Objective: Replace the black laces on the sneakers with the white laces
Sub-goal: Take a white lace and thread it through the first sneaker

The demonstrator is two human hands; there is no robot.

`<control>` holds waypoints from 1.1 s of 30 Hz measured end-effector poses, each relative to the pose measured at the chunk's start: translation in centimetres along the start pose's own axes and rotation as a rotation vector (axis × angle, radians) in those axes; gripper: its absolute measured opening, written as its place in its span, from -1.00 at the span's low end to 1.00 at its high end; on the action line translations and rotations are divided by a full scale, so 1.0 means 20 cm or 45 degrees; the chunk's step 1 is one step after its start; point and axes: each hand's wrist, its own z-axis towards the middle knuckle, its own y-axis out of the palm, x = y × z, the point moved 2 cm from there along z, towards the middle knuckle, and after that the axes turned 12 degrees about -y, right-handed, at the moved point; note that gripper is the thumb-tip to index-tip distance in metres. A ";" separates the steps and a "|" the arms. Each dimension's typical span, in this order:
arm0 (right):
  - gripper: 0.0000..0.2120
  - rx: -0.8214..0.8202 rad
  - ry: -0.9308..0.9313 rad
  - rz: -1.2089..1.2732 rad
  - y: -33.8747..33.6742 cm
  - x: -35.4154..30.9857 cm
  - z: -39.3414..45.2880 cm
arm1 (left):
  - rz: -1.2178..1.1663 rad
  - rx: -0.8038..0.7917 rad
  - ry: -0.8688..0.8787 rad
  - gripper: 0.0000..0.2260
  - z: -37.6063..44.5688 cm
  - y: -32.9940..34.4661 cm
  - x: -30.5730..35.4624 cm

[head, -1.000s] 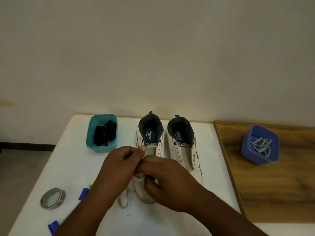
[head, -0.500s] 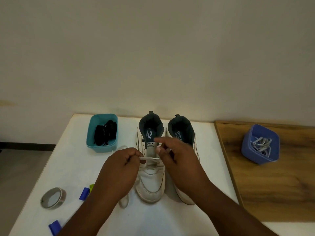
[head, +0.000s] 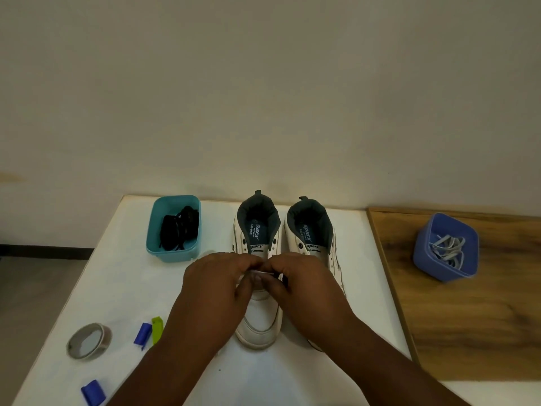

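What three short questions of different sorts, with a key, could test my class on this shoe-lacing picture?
1. True or false: the black laces lie in the teal tub.
2. Which shoe do the left hand and right hand work on? A. left sneaker B. right sneaker
3. Fill in: the spare white laces lie in the ____ tub on the wooden board.

Key: 1 true; 2 A; 3 blue. Both hands pinch a white lace over the left sneaker's tongue.

Plain cream wall (head: 263,83) behind white table (head: 117,288), wooden top (head: 468,332) alongside.
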 end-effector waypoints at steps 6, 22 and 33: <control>-0.74 0.035 0.117 -0.101 -0.02 0.03 -0.01 | -0.022 0.047 -0.085 -0.68 0.01 0.01 -0.05; -0.77 -0.092 0.003 -0.290 0.02 0.11 0.02 | 0.279 0.246 -0.154 -0.95 0.07 0.15 -0.09; -0.75 0.042 0.040 -0.087 0.07 0.19 0.01 | 0.213 0.189 -0.241 -0.89 0.06 0.20 -0.03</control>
